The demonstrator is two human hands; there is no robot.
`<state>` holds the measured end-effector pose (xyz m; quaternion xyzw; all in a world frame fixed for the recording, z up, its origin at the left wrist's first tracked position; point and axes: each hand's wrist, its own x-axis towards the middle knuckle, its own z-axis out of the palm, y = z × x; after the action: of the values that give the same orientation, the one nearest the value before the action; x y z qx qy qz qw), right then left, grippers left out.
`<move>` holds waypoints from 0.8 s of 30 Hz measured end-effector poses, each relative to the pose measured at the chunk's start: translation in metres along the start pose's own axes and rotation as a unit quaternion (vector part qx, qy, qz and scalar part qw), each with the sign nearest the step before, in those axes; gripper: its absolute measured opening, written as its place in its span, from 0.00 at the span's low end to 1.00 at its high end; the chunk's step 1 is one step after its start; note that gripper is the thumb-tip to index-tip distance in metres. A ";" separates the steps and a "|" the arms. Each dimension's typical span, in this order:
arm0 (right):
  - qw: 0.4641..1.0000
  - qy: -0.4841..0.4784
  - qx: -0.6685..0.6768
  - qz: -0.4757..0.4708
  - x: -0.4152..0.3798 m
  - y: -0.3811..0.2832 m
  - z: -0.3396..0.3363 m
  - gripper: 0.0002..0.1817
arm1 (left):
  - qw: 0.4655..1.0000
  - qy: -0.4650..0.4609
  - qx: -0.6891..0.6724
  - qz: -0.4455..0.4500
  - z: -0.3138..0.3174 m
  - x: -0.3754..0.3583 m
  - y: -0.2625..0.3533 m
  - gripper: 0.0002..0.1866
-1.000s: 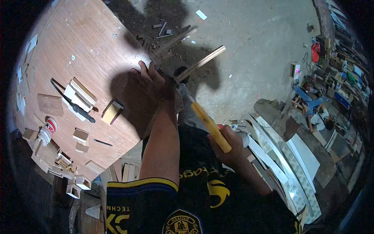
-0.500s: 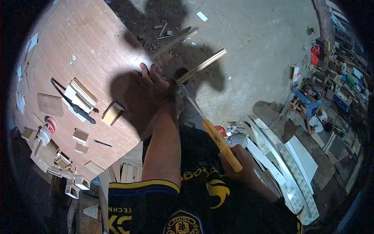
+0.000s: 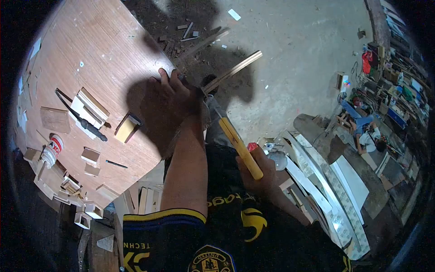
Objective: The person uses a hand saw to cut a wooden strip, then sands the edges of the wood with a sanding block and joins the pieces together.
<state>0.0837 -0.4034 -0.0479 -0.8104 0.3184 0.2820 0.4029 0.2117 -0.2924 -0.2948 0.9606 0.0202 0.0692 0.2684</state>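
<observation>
My left hand [image 3: 180, 97] is at the edge of the wooden table [image 3: 108, 50], thumb and fingers pressing down around a wooden strip [image 3: 235, 70]. The strip sticks out past the edge over the floor; its other end is hidden under the hand. My right hand [image 3: 263, 170] is wrapped round the yellow wooden handle of a handsaw [image 3: 240, 147]. Its narrow blade slants up to the strip, just beside my left hand. Shadow hides how deep the blade sits in the wood.
On the table lie a black cable-like tool [image 3: 84, 122], a yellow-and-dark block [image 3: 127, 128], a white glue bottle [image 3: 53, 152], a pen [image 3: 116, 163] and small wooden boxes [image 3: 90, 155]. Long boards [image 3: 317, 181] lean at right. Another person [image 3: 369, 138] sits farther off.
My right hand has pushed the saw up and to the left, so its handle is closer to the strip. My left hand stays on the strip at the table edge.
</observation>
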 end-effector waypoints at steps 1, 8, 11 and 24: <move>1.000 0.005 0.002 0.003 -0.004 -0.005 -0.007 0.16 | 1.000 -0.022 -0.019 -0.005 0.000 0.000 0.001 0.32; 0.997 0.019 -0.037 -0.067 -0.015 0.017 -0.015 0.13 | 0.991 0.027 0.101 0.084 -0.001 0.001 -0.001 0.28; 0.997 0.022 0.000 -0.077 0.014 0.011 0.001 0.12 | 0.997 0.053 0.020 0.054 0.006 0.001 -0.002 0.25; 0.998 0.010 0.014 -0.057 -0.001 0.000 -0.019 0.12 | 0.997 0.037 0.005 0.065 -0.007 0.000 0.008 0.28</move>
<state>0.0870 -0.4189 -0.0379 -0.8241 0.2797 0.2466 0.4263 0.2109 -0.2954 -0.2846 0.9580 -0.0319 0.1214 0.2580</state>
